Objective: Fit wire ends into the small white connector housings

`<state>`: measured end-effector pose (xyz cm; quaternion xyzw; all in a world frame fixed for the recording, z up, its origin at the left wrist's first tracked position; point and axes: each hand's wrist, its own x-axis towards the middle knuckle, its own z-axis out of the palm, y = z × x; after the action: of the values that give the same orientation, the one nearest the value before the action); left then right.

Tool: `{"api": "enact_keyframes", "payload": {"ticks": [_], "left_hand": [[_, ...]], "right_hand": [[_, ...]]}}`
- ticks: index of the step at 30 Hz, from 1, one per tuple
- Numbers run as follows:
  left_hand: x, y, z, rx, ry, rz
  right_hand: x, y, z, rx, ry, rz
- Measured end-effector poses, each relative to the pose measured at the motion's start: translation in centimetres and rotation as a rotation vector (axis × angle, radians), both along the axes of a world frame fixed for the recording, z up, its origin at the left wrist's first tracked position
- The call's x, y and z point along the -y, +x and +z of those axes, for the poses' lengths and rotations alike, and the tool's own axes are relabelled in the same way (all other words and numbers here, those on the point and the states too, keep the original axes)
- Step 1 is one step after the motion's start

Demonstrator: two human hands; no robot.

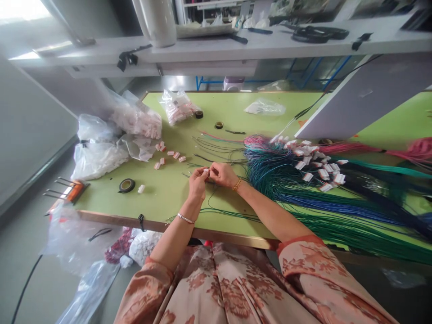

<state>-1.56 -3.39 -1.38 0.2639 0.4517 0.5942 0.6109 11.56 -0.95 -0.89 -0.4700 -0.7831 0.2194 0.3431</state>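
Note:
Close together above the green table point(168, 198), my two hands meet fingertip to fingertip. My left hand point(197, 183) pinches a small white connector housing point(205, 171), mostly covered by the fingers. Beside it, my right hand point(222, 174) is closed on a thin wire whose end is hidden at the fingertips. Loose dark wires point(216, 155) lie just beyond the hands. To the left are several white-and-orange connectors point(162, 160) and a single white one point(141, 189). A large bundle of green, blue and pink wires point(270, 175) spreads rightward, with finished-looking connectors point(326, 173) on top.
Plastic bags of connectors point(138, 119) are piled at the left. Black tape rolls point(127, 185) lie on the table. An orange pronged holder point(74, 192) stands at the left edge. A shelf point(209, 51) spans the back; its upright panel point(357, 99) stands right.

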Motion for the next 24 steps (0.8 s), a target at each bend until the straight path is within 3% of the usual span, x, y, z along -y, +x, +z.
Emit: {"api": "enact_keyframes", "payload": {"ticks": [4, 8, 11, 15, 19, 24], "left_hand": [[0.1, 0.2, 0.0, -0.033, -0.029, -0.015], [0.2, 0.0, 1.0, 0.015, -0.031, 0.005], [0.0, -0.1, 2.0, 0.03, -0.029, -0.016], [-0.9, 0.1, 3.1, 0.055, -0.019, -0.063], [-1.8, 0.5, 2.8, 0.078, -0.066, -0.065], [-2.2, -0.1, 1.5, 0.093, -0.077, -0.059]], "right_hand": [[0.5, 0.0, -0.1, 0.041, 0.036, -0.017], [0.0, 1.1, 1.2, -0.08, -0.031, 0.052], [-3.1, 2.6, 2.9, -0.134, -0.055, 0.035], [-9.8, 4.3, 4.0, 0.025, -0.046, -0.29], [-14.1, 4.6, 3.0, 0.315, -0.208, -0.466], [-15.1, 4.4, 1.2, 0.546, -0.309, -0.448]]}}
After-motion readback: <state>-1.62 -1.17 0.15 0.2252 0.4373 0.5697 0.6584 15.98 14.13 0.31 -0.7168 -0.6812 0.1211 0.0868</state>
